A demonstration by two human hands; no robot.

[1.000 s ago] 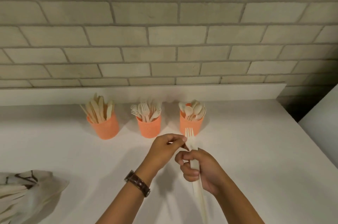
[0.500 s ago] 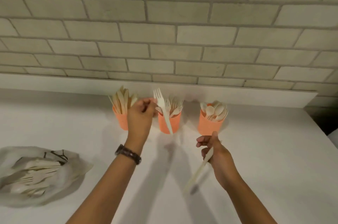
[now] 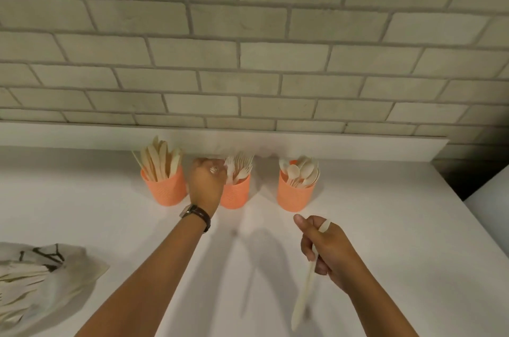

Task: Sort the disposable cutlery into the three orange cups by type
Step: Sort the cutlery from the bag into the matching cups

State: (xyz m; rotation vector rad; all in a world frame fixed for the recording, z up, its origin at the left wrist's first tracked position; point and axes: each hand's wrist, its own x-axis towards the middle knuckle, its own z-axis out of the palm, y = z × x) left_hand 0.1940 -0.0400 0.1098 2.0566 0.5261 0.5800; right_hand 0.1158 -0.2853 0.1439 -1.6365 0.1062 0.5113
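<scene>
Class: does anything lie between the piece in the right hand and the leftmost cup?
Yes. The left hand and forearm, at the middle cup, cross the path from the piece in the right hand to the leftmost cup.

Back row, left to right: knife cup [image 3: 165,189], fork cup [image 3: 237,196], spoon cup [image 3: 294,197], on the tabletop [image 3: 391,226];
Front left: bag of cutlery [image 3: 55,281];
Left hand [image 3: 205,184]: at fork cup's left rim;
Right hand [image 3: 329,250]: before spoon cup, knife [image 3: 303,298] in its fingers [image 3: 303,223]

Left hand [image 3: 205,181] far forward, right hand [image 3: 326,247] nearer, fingers [image 3: 303,226] of both curled.
</scene>
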